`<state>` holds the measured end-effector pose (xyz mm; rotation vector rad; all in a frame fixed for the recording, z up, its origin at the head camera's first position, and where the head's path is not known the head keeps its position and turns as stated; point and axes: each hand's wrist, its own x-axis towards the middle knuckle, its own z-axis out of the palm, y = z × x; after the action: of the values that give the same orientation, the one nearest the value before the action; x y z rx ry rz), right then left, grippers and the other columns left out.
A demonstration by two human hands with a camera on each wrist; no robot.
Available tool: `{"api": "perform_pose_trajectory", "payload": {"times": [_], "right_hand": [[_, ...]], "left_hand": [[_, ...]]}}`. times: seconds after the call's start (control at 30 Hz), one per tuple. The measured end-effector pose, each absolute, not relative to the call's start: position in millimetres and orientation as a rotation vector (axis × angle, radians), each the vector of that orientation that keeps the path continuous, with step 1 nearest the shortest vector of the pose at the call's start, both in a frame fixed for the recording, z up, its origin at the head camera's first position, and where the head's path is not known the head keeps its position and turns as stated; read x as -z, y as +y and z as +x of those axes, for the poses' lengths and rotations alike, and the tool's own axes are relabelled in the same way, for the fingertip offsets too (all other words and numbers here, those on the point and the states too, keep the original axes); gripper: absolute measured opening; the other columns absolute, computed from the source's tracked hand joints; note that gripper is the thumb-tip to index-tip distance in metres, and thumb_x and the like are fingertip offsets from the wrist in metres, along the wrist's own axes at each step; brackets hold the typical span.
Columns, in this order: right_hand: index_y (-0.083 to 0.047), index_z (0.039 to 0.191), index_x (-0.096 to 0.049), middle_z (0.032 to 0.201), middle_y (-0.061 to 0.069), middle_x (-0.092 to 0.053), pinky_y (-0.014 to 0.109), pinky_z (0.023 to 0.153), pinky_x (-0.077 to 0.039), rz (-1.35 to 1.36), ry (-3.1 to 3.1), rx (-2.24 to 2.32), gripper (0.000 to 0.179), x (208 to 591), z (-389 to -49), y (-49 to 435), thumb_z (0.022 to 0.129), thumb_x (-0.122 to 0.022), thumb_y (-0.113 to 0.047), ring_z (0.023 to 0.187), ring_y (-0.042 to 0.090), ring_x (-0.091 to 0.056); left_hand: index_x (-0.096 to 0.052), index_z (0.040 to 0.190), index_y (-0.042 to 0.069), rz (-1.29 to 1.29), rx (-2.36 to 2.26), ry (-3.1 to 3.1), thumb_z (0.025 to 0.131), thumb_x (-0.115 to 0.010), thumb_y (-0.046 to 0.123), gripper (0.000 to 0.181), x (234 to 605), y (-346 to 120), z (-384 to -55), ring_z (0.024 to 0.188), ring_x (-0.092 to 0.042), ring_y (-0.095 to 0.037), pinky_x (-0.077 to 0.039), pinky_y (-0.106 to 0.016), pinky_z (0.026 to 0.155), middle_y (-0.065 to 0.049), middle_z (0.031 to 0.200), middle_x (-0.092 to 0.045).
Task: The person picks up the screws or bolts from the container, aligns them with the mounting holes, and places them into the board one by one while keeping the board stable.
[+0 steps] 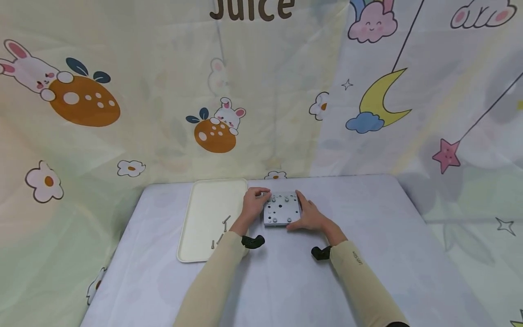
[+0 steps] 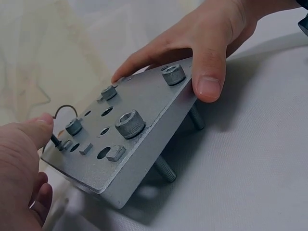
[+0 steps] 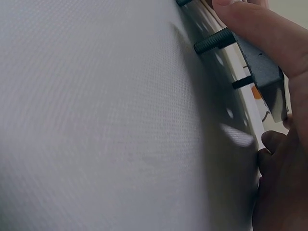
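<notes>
Metal plate (image 1: 284,210) right of tray (image 1: 212,200); right hand (image 1: 310,216) curled round its edge, left hand (image 1: 251,206) pinching a small screw (image 2: 56,141) at its tray-side edge. Best judged: plate steady, screw upright.

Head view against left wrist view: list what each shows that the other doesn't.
Only the head view shows the loose screws in the tray and the yellow moon.

Only the left wrist view shows threaded ends jutting beneath the plate.

Both show the plate's top with its bolt heads, the left hand and the right hand.
</notes>
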<state>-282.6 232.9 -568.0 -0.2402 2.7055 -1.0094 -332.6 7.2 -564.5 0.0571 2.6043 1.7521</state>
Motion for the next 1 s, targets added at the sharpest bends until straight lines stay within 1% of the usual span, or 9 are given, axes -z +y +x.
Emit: {"api": "perform_pose_trajectory", "payload": {"times": [0.17, 0.33, 0.5, 0.63, 0.8, 0.9, 1.0], "right_hand": [[-0.018, 0.156, 0.001, 0.159, 0.014, -0.018, 0.06, 0.11, -0.018, -0.244, 2.695, 0.999, 0.142, 567.5, -281.7, 228.4, 0.054, -0.087, -0.062, 0.141, 0.047, -0.01], [-0.017, 0.157, 0.001, 0.159, 0.014, -0.017, 0.061, 0.109, -0.018, -0.257, 2.694, 1.0, 0.141, 566.2, -282.5, 225.8, 0.056, -0.086, -0.061, 0.141, 0.049, -0.008], [-0.018, 0.156, 0.002, 0.158, 0.016, -0.018, 0.061, 0.109, -0.018, -0.244, 2.685, 1.01, 0.142, 566.4, -283.5, 227.0, 0.055, -0.087, -0.061, 0.141, 0.047, -0.01], [-0.02, 0.156, 0.003, 0.158, 0.016, -0.017, 0.063, 0.109, -0.017, -0.209, 2.671, 1.03, 0.143, 566.6, -282.7, 230.0, 0.054, -0.087, -0.061, 0.142, 0.046, -0.008], [-0.022, 0.156, 0.006, 0.158, 0.016, -0.015, 0.063, 0.109, -0.018, -0.205, 2.652, 1.017, 0.144, 567.4, -281.7, 229.1, 0.054, -0.086, -0.063, 0.142, 0.044, -0.01], [-0.021, 0.156, 0.006, 0.158, 0.017, -0.016, 0.063, 0.109, -0.019, -0.215, 2.655, 1.022, 0.144, 567.2, -283.0, 228.9, 0.055, -0.086, -0.064, 0.141, 0.045, -0.012], [-0.021, 0.156, 0.007, 0.158, 0.019, -0.014, 0.064, 0.108, -0.017, -0.212, 2.655, 1.027, 0.144, 566.9, -283.9, 229.9, 0.054, -0.086, -0.064, 0.141, 0.046, -0.01]], "left_hand": [[-0.075, 0.103, 0.018, 0.045, -1.745, 2.589, 0.09, -0.071, 0.022, 0.014, 564.4, 3.6, -331.3, 0.114, -0.053, -0.022, -0.042, -0.04, 0.098, -0.001, 0.12, -0.056], [-0.073, 0.109, 0.016, 0.045, -1.748, 2.576, 0.092, -0.068, 0.027, 0.021, 559.4, -3.7, -328.0, 0.118, -0.051, -0.024, -0.042, -0.041, 0.098, -0.003, 0.125, -0.055], [-0.072, 0.112, 0.012, 0.132, -1.747, 2.599, 0.094, -0.065, 0.027, 0.024, 548.1, -21.6, -322.3, 0.116, -0.053, -0.026, -0.044, -0.042, 0.096, -0.006, 0.124, -0.056], [-0.071, 0.112, 0.008, 0.24, -1.761, 2.651, 0.095, -0.065, 0.024, 0.024, 536.1, -50.7, -318.6, 0.112, -0.055, -0.028, -0.044, -0.043, 0.095, -0.009, 0.12, -0.059], [-0.069, 0.114, 0.007, 0.294, -1.668, 2.693, 0.096, -0.063, 0.02, 0.023, 521.0, -101.6, -304.3, 0.113, -0.053, -0.029, -0.043, -0.043, 0.096, -0.01, 0.12, -0.059], [-0.069, 0.114, 0.007, 0.301, -1.6, 2.717, 0.096, -0.063, 0.019, 0.022, 518.8, -131.8, -295.4, 0.115, -0.053, -0.03, -0.044, -0.043, 0.095, -0.011, 0.121, -0.058], [-0.07, 0.113, 0.008, 0.269, -1.526, 2.747, 0.095, -0.065, 0.021, 0.023, 523.7, -158.8, -284.7, 0.116, -0.053, -0.03, -0.045, -0.044, 0.094, -0.011, 0.121, -0.059]]}}
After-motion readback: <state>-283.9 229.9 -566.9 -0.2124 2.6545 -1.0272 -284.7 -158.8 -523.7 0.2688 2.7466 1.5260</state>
